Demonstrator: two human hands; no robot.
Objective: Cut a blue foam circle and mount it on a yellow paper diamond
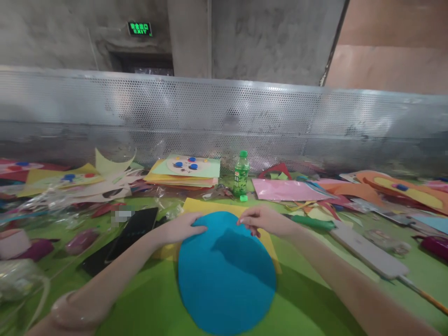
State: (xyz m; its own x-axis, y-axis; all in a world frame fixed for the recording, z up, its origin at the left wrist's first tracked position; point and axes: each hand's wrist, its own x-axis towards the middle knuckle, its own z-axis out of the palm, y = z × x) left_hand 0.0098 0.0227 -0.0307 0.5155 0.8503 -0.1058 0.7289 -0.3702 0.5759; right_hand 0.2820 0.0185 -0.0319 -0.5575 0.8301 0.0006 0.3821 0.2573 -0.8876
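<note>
A large blue paper oval (224, 284) lies in front of me, overlapping a yellow sheet (206, 205) on the green tabletop. At the oval's upper left edge, my left hand (184, 227) grips it, with the thumb on top. My right hand (257, 218) hovers by the upper right edge, its fingers curled into a pinch. Whatever is between those fingertips, if anything, is too small to make out. The right arm and hand cast a dark shadow across the blue paper.
Beyond the oval stands a green drink bottle (241, 175). Left of it is a stack of coloured sheets (182, 179). A dark phone-like slab (131, 233) lies left, a white power bank (369, 249) right. Paper scraps and a perforated metal panel (280, 126) line the back.
</note>
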